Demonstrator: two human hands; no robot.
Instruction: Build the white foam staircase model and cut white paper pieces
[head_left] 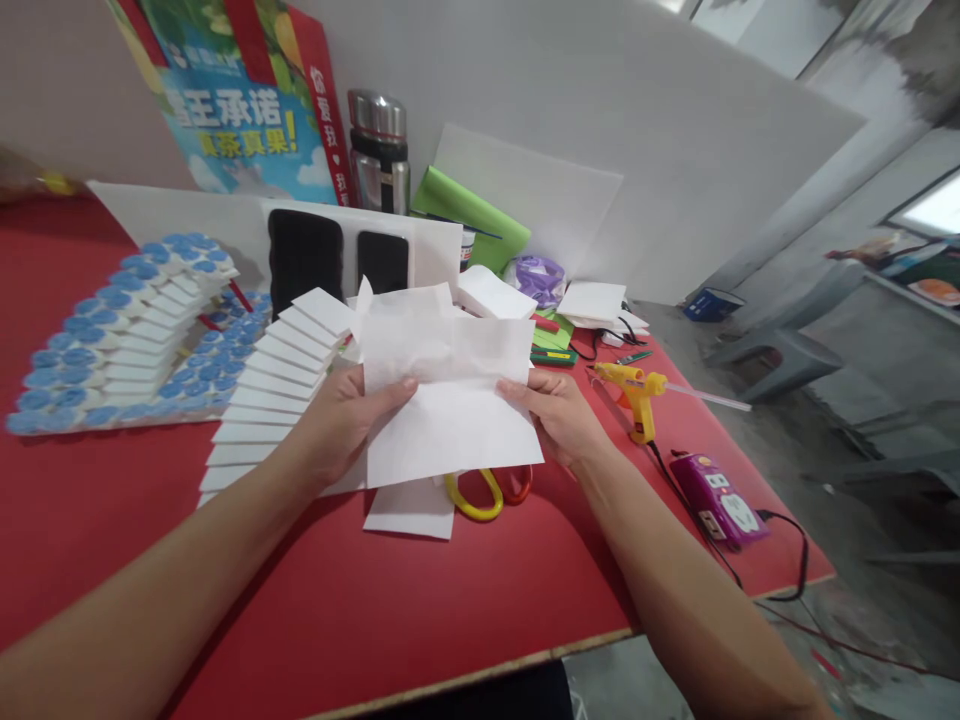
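A white sheet of paper point(450, 430) with a crease across its middle is held up above the table by both hands. My left hand point(349, 415) pinches its left edge, thumb on top. At the right edge my right hand point(555, 405) grips it the same way. Below the sheet lie scissors point(476, 498) with a yellow and a red handle loop; their blades are hidden. A smaller white paper piece point(411, 510) rests on the table beside them. Left of the sheet stands a fanned, stair-like row of white card pieces point(259, 415).
On the red table point(420, 610), a model with blue rosettes point(97, 340) stands at the left. A yellow glue gun point(637, 390) and purple power strip point(724, 500) with cords lie right. A steel flask point(379, 150), printed bag point(247, 110) and green roll point(472, 210) stand behind.
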